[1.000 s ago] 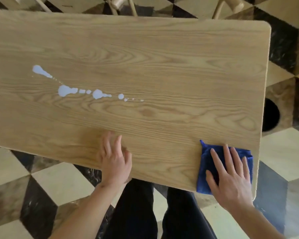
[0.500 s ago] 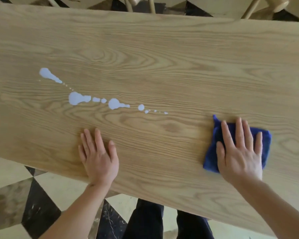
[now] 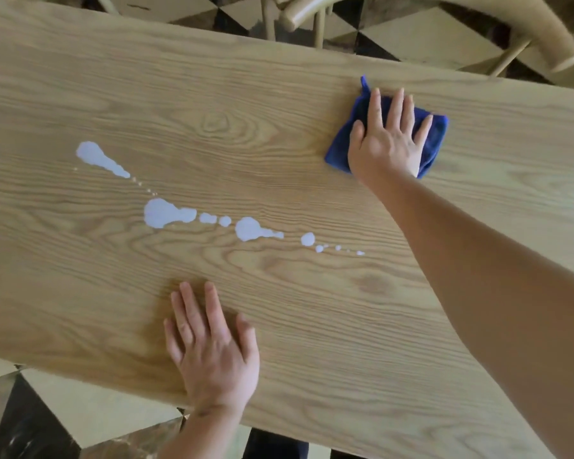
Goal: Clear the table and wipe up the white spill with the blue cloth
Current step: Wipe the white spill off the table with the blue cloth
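A folded blue cloth point(image 3: 434, 134) lies on the wooden table point(image 3: 279, 134) toward the far right. My right hand point(image 3: 386, 137) presses flat on it with straight, spread fingers. A trail of white spill point(image 3: 166, 213) runs across the middle of the table, from a streak at the left to small drops at the right; the cloth is apart from it, farther back. My left hand point(image 3: 212, 349) rests flat on the bare wood near the front edge, below the spill, holding nothing.
A light wooden chair point(image 3: 444, 14) stands behind the table's far edge. Checkered floor tiles point(image 3: 47, 419) show below the near edge, with my dark trousers point(image 3: 272, 448) at the bottom.
My right hand has slid the blue cloth away from the near edge toward the far side of the table. My left hand stays flat on the wood. The view has moved closer.
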A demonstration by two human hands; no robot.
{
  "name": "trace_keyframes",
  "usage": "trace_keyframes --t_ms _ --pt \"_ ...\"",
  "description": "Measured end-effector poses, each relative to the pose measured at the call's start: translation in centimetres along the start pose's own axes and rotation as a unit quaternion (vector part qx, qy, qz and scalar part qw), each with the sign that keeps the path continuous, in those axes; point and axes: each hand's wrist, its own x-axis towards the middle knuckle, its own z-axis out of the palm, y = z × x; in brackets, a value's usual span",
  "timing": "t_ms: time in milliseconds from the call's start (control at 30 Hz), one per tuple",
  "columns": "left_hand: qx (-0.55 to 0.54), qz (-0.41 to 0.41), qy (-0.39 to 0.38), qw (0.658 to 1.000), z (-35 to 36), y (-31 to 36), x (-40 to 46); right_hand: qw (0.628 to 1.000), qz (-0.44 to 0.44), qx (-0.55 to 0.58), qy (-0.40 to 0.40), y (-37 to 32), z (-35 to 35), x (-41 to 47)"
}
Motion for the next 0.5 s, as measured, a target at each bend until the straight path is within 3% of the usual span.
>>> trace_keyframes --t_ms 233,400,500 --pt "-0.008 -0.001 -0.036 0.999 -1.2 0.3 0.2 0.998 -0.069 -0.012 0.004 -1.0 1.6 -11.9" --pt "-0.062 0.059 -0.030 0.996 -3.4 -2.8 4.2 0.995 -0.071 -0.035 -0.068 -0.9 2.8 -25.4" --pt "-0.061 0.023 -0.024 0.998 -3.8 -7.0 7.2 0.991 -0.078 -0.050 -0.101 -0.3 3.2 -30.6"
